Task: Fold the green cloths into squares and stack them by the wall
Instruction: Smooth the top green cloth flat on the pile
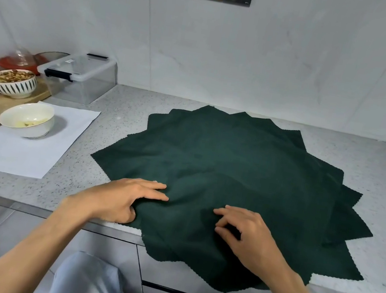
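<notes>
Right hand (247, 237) pinches top green cloth (221, 166) with curled fingers; left hand (124, 198) just beside it, fingers flat, thumb tucked at cloth edge; fanned pile beyond both

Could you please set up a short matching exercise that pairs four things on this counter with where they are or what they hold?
Things:
1. green cloths
2. white bowl
3. striped bowl
4. clear box

Places or states:
A. lidded, near the wall
B. fanned out, near edge hanging over the counter front
C. on the white sheet
D. filled with food, on the wooden board

Pairs: 1-B, 2-C, 3-D, 4-A
</notes>
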A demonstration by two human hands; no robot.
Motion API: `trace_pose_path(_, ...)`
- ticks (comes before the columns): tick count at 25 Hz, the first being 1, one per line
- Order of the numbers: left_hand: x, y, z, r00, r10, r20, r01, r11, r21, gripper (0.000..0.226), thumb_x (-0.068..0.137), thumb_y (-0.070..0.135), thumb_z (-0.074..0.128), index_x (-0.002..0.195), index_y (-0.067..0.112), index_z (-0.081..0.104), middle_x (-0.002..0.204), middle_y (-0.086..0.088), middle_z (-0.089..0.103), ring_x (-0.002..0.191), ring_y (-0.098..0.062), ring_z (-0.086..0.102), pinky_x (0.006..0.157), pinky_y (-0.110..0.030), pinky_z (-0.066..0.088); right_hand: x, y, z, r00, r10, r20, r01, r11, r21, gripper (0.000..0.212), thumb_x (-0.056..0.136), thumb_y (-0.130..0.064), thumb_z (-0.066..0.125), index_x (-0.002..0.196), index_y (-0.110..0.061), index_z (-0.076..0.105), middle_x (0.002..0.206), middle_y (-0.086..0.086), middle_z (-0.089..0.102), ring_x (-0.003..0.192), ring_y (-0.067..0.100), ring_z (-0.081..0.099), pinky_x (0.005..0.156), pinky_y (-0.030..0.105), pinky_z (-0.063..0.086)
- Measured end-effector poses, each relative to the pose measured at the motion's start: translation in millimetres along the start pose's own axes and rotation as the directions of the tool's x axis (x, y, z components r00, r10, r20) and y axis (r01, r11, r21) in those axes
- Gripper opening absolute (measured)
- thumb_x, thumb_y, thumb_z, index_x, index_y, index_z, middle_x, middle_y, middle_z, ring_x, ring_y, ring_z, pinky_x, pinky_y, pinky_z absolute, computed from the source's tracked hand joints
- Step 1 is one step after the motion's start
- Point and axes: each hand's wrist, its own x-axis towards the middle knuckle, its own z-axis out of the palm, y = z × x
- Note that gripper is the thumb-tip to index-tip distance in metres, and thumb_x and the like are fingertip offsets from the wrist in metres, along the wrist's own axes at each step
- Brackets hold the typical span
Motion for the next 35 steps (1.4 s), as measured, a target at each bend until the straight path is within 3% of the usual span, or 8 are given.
trace_pose_path(9,5.4,15.8,0.2,0.906,-0.078,-0.416,0.043,0.995,-0.092,0.03,0.083,0.039,0.047,0.105,0.041,0.068,0.079,0.011,0.073,0.069,-0.018,0.064,0.073,-0.033,0.053,-1.7,-94.1,23.4,0.996,0.048,-0.081,-0.069,0.958,-0.277,0.05,0.079,-0.062,0.051,0.105,-0.021,0.066,0.107,-0.004,0.072,0.088,0.021,0.067,0.077,0.042,0.053)
trace_pose_path(13,14.3,40.9,6.1,0.872,0.029,-0.49,0.012,0.997,0.08,0.036,0.086,0.047,0.039,0.094,0.029,0.069,0.076,0.006,0.072,0.074,-0.026,0.065,0.066,-0.036,0.052,10.8,-112.5,45.6,0.989,0.107,-0.104,-0.142,0.897,-0.419,0.035,0.073,-0.025,0.044,0.1,-0.012,0.063,0.08,0.002,0.069,0.065,0.026,0.064,0.065,0.039,0.05)
trace_pose_path(19,2.9,19.9,13.6,0.953,-0.042,-0.3,0.081,0.99,0.119,0.036,0.072,0.014,0.049,0.097,0.031,0.07,0.096,0.015,0.067,0.095,-0.017,0.062,0.075,-0.036,0.053,-21.0,-45.8,-40.8,0.962,0.236,-0.138,-0.272,0.774,-0.572,0.036,0.035,0.0,0.07,0.063,-0.019,0.058,0.049,0.0,0.057,0.047,0.027,0.056,0.06,0.034,0.037)
trace_pose_path(24,-19.4,31.5,-33.2,0.996,0.006,0.092,0.007,0.989,-0.147,0.025,0.066,0.0,0.045,0.077,0.013,0.063,0.068,0.001,0.063,0.064,-0.009,0.059,0.061,-0.032,0.051,-34.1,1.2,-138.4,0.81,0.553,0.196,-0.486,0.819,-0.304,0.02,0.055,-0.009,0.044,0.052,-0.024,0.056,0.055,-0.006,0.054,0.063,0.021,0.055,0.058,0.03,0.044)
trace_pose_path(28,27.9,30.4,-57.4,0.982,-0.121,-0.145,0.118,0.993,-0.029,0.039,0.061,0.009,0.046,0.088,0.026,0.068,0.086,0.006,0.072,0.088,-0.019,0.067,0.08,-0.037,0.055,-6.4,40.3,-161.7,0.702,0.69,0.176,-0.685,0.722,-0.098,0.028,0.079,0.002,0.049,0.058,-0.006,0.066,0.055,-0.001,0.064,0.057,0.016,0.06,0.059,0.026,0.049)
trace_pose_path(30,58.4,42.7,-56.5,0.91,-0.169,-0.377,0.27,0.934,0.234,0.051,0.071,0.011,0.055,0.117,0.031,0.063,0.117,0.001,0.066,0.108,-0.027,0.06,0.1,-0.04,0.044,12.3,50.9,-147.9,0.659,0.752,-0.002,-0.72,0.63,-0.29,0.019,0.081,-0.008,0.052,0.078,-0.013,0.069,0.076,0.007,0.068,0.077,0.026,0.065,0.07,0.032,0.051)
trace_pose_path(32,72.7,60.0,-37.1,0.887,-0.06,-0.458,0.226,0.922,0.316,0.049,0.082,0.027,0.055,0.131,0.023,0.054,0.132,-0.001,0.058,0.116,-0.029,0.055,0.103,-0.04,0.04,14.2,52.5,-116.3,0.778,0.595,-0.202,-0.604,0.619,-0.501,0.029,0.081,-0.019,0.056,0.109,-0.015,0.063,0.105,0.01,0.066,0.098,0.033,0.062,0.082,0.04,0.046)
trace_pose_path(35,65.1,81.8,16.1,0.96,-0.02,-0.278,0.067,0.985,0.158,0.06,0.096,0.054,0.03,0.145,0.024,0.045,0.151,0.002,0.044,0.137,-0.025,0.043,0.113,-0.038,0.033,-0.5,29.2,-57.7,0.939,0.303,-0.161,-0.342,0.796,-0.499,0.046,0.087,-0.039,0.049,0.126,-0.018,0.061,0.133,0.003,0.062,0.123,0.03,0.056,0.102,0.049,0.04)
